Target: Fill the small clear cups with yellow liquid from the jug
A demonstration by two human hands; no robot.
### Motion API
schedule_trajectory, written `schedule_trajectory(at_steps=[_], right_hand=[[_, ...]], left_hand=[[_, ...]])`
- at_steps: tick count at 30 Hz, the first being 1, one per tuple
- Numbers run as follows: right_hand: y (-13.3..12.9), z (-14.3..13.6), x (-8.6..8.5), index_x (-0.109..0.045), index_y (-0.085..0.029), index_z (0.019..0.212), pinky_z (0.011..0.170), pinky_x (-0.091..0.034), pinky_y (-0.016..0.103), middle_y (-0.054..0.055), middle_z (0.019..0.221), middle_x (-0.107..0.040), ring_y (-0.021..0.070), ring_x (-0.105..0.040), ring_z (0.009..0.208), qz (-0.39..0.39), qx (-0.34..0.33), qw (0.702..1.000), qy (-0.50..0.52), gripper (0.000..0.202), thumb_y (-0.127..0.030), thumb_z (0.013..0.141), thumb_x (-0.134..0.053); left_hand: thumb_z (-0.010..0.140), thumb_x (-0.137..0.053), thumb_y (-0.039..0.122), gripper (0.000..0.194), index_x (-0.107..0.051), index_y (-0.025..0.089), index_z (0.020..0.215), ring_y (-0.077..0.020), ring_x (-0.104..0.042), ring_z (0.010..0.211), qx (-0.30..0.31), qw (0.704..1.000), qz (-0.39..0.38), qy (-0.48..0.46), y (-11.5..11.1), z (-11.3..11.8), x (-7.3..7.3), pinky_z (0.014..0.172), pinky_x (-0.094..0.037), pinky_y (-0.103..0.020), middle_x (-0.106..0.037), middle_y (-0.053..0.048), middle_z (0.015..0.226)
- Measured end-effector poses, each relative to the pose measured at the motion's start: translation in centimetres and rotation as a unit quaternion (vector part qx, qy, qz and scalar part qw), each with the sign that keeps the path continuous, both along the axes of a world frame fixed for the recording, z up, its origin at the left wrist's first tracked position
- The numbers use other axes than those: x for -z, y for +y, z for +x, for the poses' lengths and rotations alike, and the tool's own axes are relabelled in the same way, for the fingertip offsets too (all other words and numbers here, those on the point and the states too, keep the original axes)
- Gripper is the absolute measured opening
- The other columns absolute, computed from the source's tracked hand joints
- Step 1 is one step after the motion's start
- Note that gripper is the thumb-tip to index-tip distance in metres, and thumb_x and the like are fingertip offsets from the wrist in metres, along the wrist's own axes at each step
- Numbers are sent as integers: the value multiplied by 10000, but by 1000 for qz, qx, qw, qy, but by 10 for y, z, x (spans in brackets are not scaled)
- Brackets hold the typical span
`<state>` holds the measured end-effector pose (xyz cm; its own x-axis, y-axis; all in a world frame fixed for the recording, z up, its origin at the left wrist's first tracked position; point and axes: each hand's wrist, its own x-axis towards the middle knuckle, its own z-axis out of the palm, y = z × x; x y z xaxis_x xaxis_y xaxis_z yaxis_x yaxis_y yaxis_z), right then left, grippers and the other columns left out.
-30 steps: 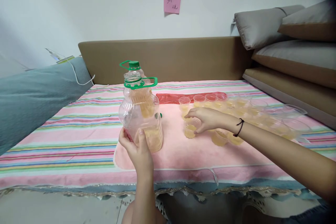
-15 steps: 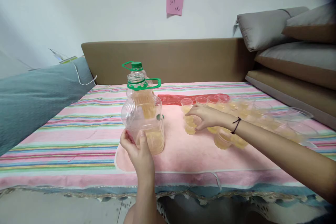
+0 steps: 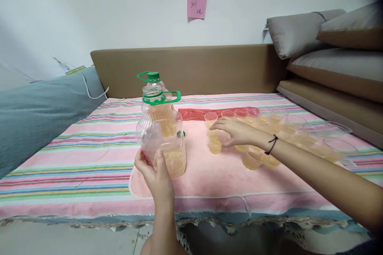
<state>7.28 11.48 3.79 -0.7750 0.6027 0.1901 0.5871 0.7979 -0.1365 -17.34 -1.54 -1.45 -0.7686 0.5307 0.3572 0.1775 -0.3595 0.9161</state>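
An uncapped clear plastic jug with a green handle ring and pale yellow liquid low inside stands on the pink mat. My left hand holds its lower near side, thumb against the wall. Behind it stands a jug with a green cap. My right hand curls its fingers round a clear cup of yellow liquid at the left end of the cups. More filled cups stand to the right, partly hidden by my right forearm.
A red plastic sheet lies behind the cups. The pink mat rests on a striped cloth. Stacked cushions rise at the right, and a blue-covered armrest is at the left.
The whole view has shifted slightly. Both hands stay in nearly the same places, the left on the jug and the right at the cup.
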Motion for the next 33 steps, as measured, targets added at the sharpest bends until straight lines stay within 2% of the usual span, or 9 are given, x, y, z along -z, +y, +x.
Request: schedule_trajectory(at_steps=[5, 10, 13, 16, 20, 22, 27, 30, 33], right_hand=[[-27, 35, -20, -595, -222, 1208, 984, -453, 428, 72, 1234, -648, 265, -570, 1158, 63, 93, 988, 106, 399, -416, 859, -585], [-59, 117, -29, -649, -229, 1089, 906, -482, 402, 74, 1122, -705, 265, -636, 1048, 118, 255, 946, 160, 378, -504, 851, -549], [-78, 180, -26, -666, -191, 1069, 819, -498, 427, 137, 1125, -703, 320, -644, 1039, 146, 370, 897, 191, 444, -535, 827, -524], [-96, 241, -15, -668, -226, 1066, 833, -487, 444, 130, 1107, -714, 331, -660, 1003, 118, 492, 823, 258, 450, -547, 766, -574], [-110, 307, 16, -660, -231, 1043, 885, -469, 448, 139, 1095, -709, 329, -653, 1005, 75, 591, 721, 353, 404, -467, 714, -662], [-109, 329, 38, -656, -204, 1047, 891, -475, 447, 150, 1095, -702, 319, -649, 1007, 71, 602, 702, 375, 369, -407, 740, -670], [-83, 359, 84, -613, -159, 1120, 876, -525, 419, 80, 1151, -653, 206, -643, 991, 7, 585, 683, 438, 303, -328, 873, -656], [-61, 368, 98, -593, -175, 1169, 856, -544, 411, 70, 1194, -623, 201, -634, 1013, -38, 564, 685, 460, 302, -333, 913, -621], [-39, 375, 105, -577, -227, 1208, 852, -548, 375, 70, 1233, -602, 203, -626, 1049, -75, 539, 690, 478, 315, -339, 917, -618]], left_hand=[[811, -632, 404, 588, -384, 187, 1298, -242, -438, 1304, -9, 1000, 7, 29, 0, -2, 3, 1138, -302, -454, -445, -136, 1377], [755, -701, 325, 751, -316, 186, 1383, -263, -317, 1404, -58, 989, 29, 130, -4, -1, 4, 1184, -209, -504, -334, -152, 1469], [687, -760, 238, 871, -277, 202, 1411, -281, -233, 1449, -118, 954, 83, 263, -8, 3, 1, 1198, -170, -535, -281, -144, 1499], [627, -800, 172, 890, -339, 245, 1385, -301, -289, 1423, -153, 887, 144, 411, -11, 15, -1, 1175, -230, -570, -353, -119, 1460], [734, -715, 129, 650, -422, 253, 1301, -237, -550, 1203, -1, 846, 162, 509, -5, 46, 9, 1002, -483, -442, -561, -90, 1245], [792, -657, 145, 547, -428, 239, 1279, -225, -588, 1147, 87, 851, 124, 503, 3, 65, 20, 954, -514, -410, -584, -96, 1213], [800, -648, 374, 588, -380, 201, 1294, -301, -505, 1233, 156, 942, -77, 288, 33, 98, 45, 1022, -448, -538, -473, -152, 1315], [739, -692, 438, 671, -356, 208, 1271, -305, -492, 1235, 182, 955, -143, 184, 51, 105, 56, 1058, -404, -557, -445, -133, 1308], [688, -742, 406, 743, -325, 212, 1271, -304, -434, 1297, 181, 957, -154, 167, 65, 110, 63, 1114, -331, -551, -405, -139, 1346]])
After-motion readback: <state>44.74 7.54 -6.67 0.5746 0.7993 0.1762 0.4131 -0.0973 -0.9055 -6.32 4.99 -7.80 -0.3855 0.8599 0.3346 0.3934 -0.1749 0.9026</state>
